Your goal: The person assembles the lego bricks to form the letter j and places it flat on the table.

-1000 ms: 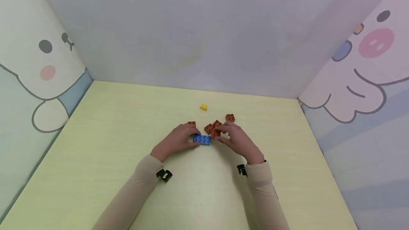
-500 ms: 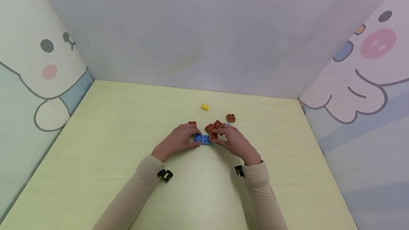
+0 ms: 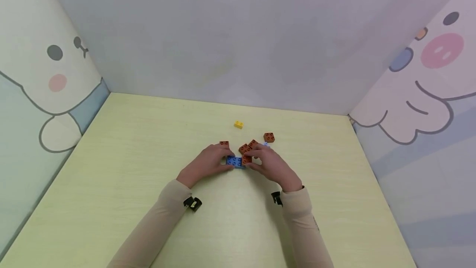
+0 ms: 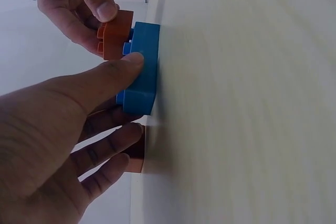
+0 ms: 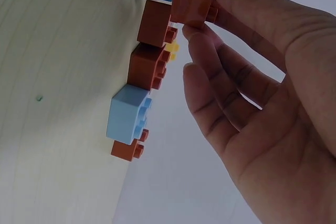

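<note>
My left hand [image 3: 209, 162] pinches a long blue toy brick [image 4: 144, 69] between thumb and fingers, and the brick lies on the table. With thumb and fingers my right hand [image 3: 274, 166] grips a small orange-brown brick [image 4: 117, 35]. That brick sits over the right end of the blue brick's studs, slightly tilted against it in the left wrist view. Another orange-brown brick [image 3: 224, 144] is just beyond my left fingers, partly hidden by them. Close beyond my right fingers stand two more orange-brown bricks [image 5: 155, 23] and a light blue brick [image 5: 127, 114].
A yellow brick [image 3: 238, 124] lies farther back on the pale wooden table [image 3: 148, 135]. One more orange-brown brick [image 3: 269, 137] is at the back right. A grey wall [image 3: 223, 44] rises behind the table, with cartoon-printed walls on both sides.
My right hand has moved left with the orange-brown brick, from beside the blue brick to over its right end. The light blue brick has come partly into view. My left hand has stayed in place.
</note>
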`<state>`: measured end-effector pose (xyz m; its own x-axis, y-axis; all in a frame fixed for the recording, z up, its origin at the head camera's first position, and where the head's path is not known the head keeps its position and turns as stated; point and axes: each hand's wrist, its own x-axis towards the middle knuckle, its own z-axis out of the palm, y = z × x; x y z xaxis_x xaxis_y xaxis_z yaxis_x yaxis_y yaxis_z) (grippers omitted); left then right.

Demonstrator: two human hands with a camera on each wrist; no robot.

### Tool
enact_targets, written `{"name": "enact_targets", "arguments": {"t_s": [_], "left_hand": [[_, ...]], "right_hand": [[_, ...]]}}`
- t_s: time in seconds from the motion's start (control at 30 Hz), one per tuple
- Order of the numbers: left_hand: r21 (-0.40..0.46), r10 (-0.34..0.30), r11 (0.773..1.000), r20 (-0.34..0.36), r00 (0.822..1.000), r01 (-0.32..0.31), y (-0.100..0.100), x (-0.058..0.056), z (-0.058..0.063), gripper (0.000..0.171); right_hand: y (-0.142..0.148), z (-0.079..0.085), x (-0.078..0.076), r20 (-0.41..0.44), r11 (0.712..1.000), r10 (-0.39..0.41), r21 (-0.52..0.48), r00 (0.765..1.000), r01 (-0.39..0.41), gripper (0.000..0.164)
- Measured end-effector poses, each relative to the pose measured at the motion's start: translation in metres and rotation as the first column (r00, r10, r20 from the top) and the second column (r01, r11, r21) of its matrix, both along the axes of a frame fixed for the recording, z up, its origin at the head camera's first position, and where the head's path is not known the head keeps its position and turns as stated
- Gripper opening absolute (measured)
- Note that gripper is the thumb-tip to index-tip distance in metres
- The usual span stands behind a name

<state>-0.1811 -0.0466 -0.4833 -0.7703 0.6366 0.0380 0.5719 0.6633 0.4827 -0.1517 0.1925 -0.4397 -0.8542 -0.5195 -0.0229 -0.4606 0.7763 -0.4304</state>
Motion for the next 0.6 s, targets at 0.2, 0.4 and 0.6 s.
{"name": "enact_targets", "arguments": {"t_s": [0.2, 0.4, 0.6], "left_hand": [[-0.001, 0.005, 1.000, 0.016, 1.000, -0.005, 0.0003, 0.0028, 0.0042, 0.035], [-0.010, 0.005, 1.000, 0.006, 1.000, -0.005, 0.0008, 0.0016, 0.0050, 0.034], [-0.008, -0.005, 1.000, 0.005, 1.000, 0.005, 0.0015, -0.0013, 0.0034, 0.034]], "right_hand": [[0.0016, 0.0014, 0.0013, 0.007, 1.000, -0.006, 0.018, 1.000, 0.006, 0.027], [0.0014, 0.0022, -0.0009, 0.001, 1.000, 0.012, 0.002, 1.000, -0.012, 0.026], [-0.0001, 0.0033, -0.0048, 0.029, 1.000, 0.025, -0.004, 0.999, -0.025, 0.026]]}}
